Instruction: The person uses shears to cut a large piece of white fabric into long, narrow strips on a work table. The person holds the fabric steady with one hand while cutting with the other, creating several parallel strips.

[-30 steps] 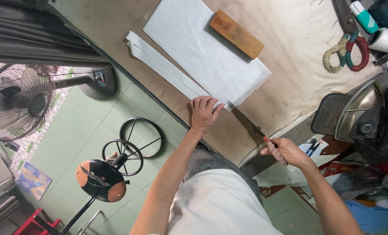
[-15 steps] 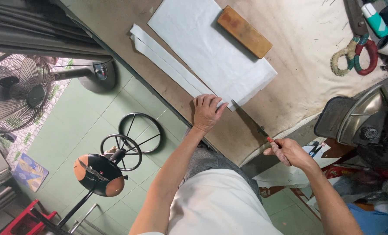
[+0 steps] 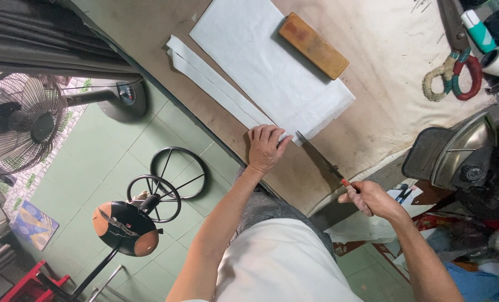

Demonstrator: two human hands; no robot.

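Observation:
My left hand (image 3: 265, 146) lies flat on the near end of cut white strips (image 3: 216, 84), fingers spread, beside the corner of a large white fabric sheet (image 3: 266, 61) on the worktable (image 3: 372, 84). My right hand (image 3: 366, 197) grips the handle of a pair of long dark scissors (image 3: 319, 159); their blades point at the sheet's near corner, just right of my left fingers. A brown wooden block (image 3: 314, 46) rests on the sheet's far side.
Large scissors with wrapped handles (image 3: 456, 61) and rolls (image 3: 498, 56) lie at the table's right. A metal iron (image 3: 456, 151) sits lower right. On the green tiled floor stand a fan (image 3: 26, 123), a round stool (image 3: 127, 226) and wire rings (image 3: 177, 173).
My right hand has drawn slightly back and down with the scissors. The left hand keeps pressing on the strips. The view has shifted a little.

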